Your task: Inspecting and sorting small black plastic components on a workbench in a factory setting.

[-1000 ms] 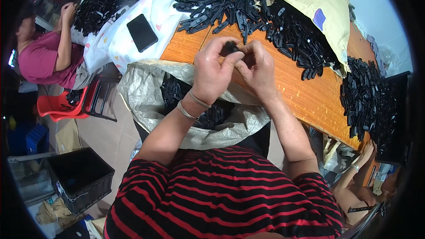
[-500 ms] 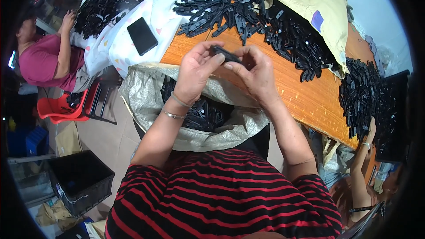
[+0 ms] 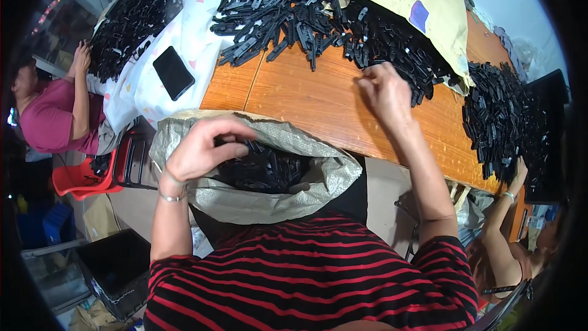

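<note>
My left hand point(image 3: 205, 147) hangs over the mouth of a pale woven sack point(image 3: 245, 204), its fingers curved and apart from the thumb, with nothing seen in it. Inside the sack lies a heap of black plastic pieces point(image 3: 269, 170). Farther right, my right hand point(image 3: 389, 97) is above the orange-brown wooden table, next to a pile of small black plastic parts point(image 3: 401, 55). Its fingers are loosely bent, with a gap to the thumb, and I see no piece between them. Left of that pile spreads a heap of long black strip-like parts point(image 3: 269, 15).
A black phone point(image 3: 173, 73) rests on white patterned sheeting point(image 3: 141, 89). A yellowish paper sack point(image 3: 422, 9) lies behind the parts. Co-workers sit left point(image 3: 55, 107) and right, the latter's hand point(image 3: 519, 175) at another black heap point(image 3: 490, 116). On the floor stand a black crate point(image 3: 116, 270) and red chair point(image 3: 79, 181).
My hands have parted: the left has come down over the sack, the right has moved right toward the small parts. The black piece they held together is no longer seen in them.
</note>
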